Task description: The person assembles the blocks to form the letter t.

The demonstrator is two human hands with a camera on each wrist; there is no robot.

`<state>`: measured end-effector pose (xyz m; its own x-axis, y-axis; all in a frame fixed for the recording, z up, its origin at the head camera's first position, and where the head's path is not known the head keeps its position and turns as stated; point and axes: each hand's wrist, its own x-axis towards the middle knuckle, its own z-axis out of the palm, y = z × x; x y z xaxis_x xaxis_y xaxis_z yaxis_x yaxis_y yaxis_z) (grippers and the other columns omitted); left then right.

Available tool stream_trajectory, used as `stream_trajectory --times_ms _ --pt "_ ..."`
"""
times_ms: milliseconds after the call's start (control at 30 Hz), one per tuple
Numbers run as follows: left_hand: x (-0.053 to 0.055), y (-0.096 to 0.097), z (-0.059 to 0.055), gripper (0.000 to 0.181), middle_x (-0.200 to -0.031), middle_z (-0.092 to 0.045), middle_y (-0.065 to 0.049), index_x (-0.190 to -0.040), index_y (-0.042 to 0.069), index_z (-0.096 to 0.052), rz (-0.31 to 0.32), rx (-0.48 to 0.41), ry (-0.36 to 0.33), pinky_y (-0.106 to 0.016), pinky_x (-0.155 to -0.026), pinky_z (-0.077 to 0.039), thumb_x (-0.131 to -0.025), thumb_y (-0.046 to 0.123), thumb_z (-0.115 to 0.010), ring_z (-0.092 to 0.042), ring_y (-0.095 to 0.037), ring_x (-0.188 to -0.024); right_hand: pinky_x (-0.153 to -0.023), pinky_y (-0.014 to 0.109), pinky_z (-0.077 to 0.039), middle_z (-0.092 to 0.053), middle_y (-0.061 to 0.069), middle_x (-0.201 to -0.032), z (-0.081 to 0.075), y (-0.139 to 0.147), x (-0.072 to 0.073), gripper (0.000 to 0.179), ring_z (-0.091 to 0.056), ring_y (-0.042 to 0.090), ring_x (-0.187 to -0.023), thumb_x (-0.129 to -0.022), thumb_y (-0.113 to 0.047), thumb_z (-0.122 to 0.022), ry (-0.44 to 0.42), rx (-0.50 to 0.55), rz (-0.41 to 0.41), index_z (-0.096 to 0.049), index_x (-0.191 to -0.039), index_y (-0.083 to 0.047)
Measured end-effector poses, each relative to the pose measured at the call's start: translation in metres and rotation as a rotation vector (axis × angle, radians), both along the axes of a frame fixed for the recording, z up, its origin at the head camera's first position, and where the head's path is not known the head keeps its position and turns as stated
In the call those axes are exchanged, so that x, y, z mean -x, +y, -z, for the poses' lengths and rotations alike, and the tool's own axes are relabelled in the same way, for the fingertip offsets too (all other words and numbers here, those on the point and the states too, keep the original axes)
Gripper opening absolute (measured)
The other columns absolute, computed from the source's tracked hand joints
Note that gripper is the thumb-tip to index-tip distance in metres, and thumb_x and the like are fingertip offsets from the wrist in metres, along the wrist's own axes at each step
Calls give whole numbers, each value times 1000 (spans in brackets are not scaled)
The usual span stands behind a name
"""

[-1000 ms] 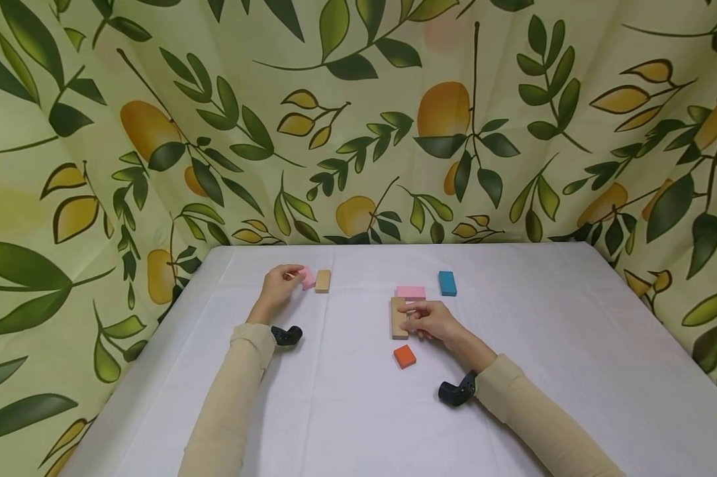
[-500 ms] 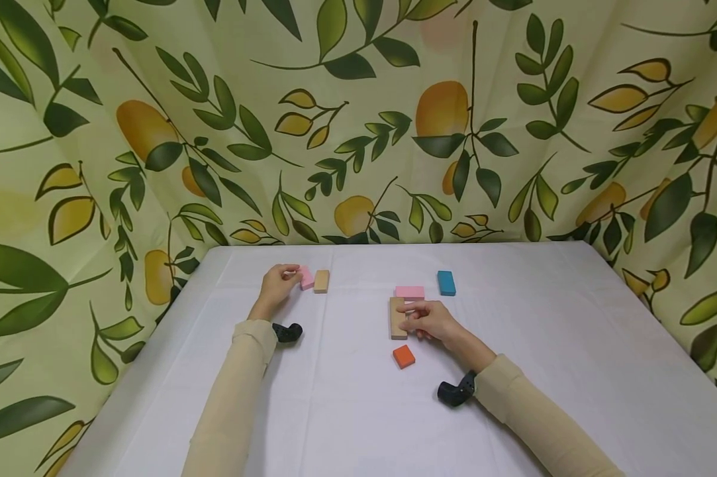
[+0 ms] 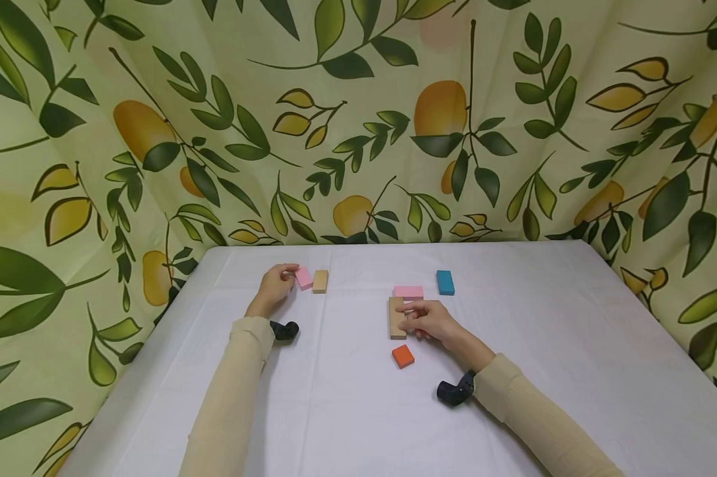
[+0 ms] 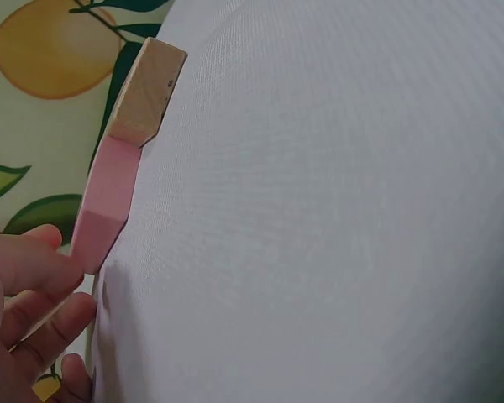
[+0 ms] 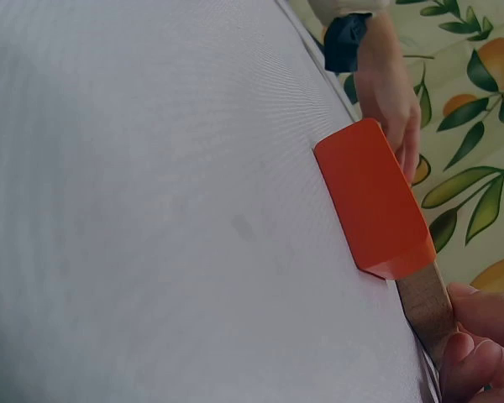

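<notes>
Centre-left of frame: left hand (image 3: 276, 286) relaxed, a fingertip at pink rectangular block (image 3: 303, 278); short tan wooden block (image 3: 320, 281) just beside. Right of centre: long tan wooden block (image 3: 396, 319), orange-red square block (image 3: 402, 356) below, second pink rectangular block (image 3: 408, 292) above. Right hand (image 3: 434, 321), fingertips at long block's right edge; gripping or merely touching, cannot tell. Farther right: blue rectangular block (image 3: 445, 282).

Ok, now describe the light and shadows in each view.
Head view: fairly even light, with a soft shadow beside the left sleeve; left wrist view: soft shadow by the left hand, lower right corner dark; right wrist view: lower left corner dim.
</notes>
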<state>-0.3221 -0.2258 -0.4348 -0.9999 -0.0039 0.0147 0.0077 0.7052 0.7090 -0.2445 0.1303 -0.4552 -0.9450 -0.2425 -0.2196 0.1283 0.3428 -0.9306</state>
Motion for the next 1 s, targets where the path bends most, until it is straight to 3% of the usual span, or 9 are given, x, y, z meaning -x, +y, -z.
stream_trajectory --times_ms 300,600,1000 --pt "-2 -12 1 45 -114 -58 -26 -130 -2 -56 101 87 75 -34 -84 -45 -86 1 -58 -56 -33 -98 -45 18 -31 -51 -7 -63 -1 0 1 44 -42 7 -49 -81 -10 -74 1 4 0 -63 -123 0" --pt "-3 -23 -1 49 -101 -57 -20 -132 -3 -54 216 131 50 -27 -78 -40 -86 7 -68 -51 -25 -89 -46 18 -32 -51 -7 -64 -2 0 0 44 -43 7 -49 -82 -9 -74 3 9 -3 -63 -123 1" --pt "-4 -29 0 48 -101 -57 -17 -131 -1 -57 192 129 -24 -28 -79 -39 -86 13 -71 -48 -23 -91 -46 18 -31 -50 -7 -63 2 0 1 44 -43 7 -49 -82 -10 -74 -3 11 -6 -63 -123 0"
